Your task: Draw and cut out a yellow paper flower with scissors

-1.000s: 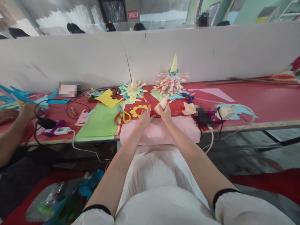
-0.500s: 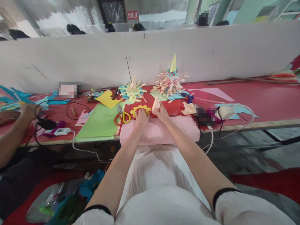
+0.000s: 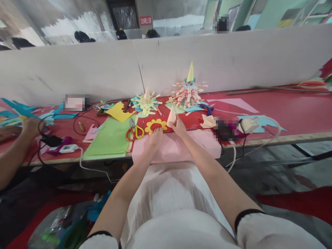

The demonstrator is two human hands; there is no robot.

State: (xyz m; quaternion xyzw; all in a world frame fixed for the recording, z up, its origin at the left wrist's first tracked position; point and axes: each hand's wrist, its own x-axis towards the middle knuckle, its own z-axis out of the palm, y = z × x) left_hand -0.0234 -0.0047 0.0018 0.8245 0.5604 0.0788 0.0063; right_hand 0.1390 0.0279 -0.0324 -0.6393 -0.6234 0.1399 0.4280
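My right hand (image 3: 180,126) is closed around a pale peach paper cone (image 3: 172,116), held upright with its tip pointing up. To its left, the fingers of my left hand (image 3: 156,137) are bent over the near edge of a yellow scalloped paper flower ring (image 3: 148,126), whose centre shows red. The fingertips partly cover the ring's lower petals. Scissors (image 3: 135,131) with one red and one yellow handle lie just left of the ring. Pink paper (image 3: 176,148) drapes over the table edge under my wrists.
Two fringed paper cone figures (image 3: 190,84) (image 3: 146,100) stand against the white partition (image 3: 103,69). Green sheets (image 3: 106,138) lie left, a blue glue gun (image 3: 207,109) behind, chargers and cables (image 3: 249,125) right. Another person's hand (image 3: 32,128) works at far left.
My left hand has drawn back slightly toward me, from over the ring's middle to its near edge, uncovering more red centre. My right hand still holds the cone in nearly the same place.
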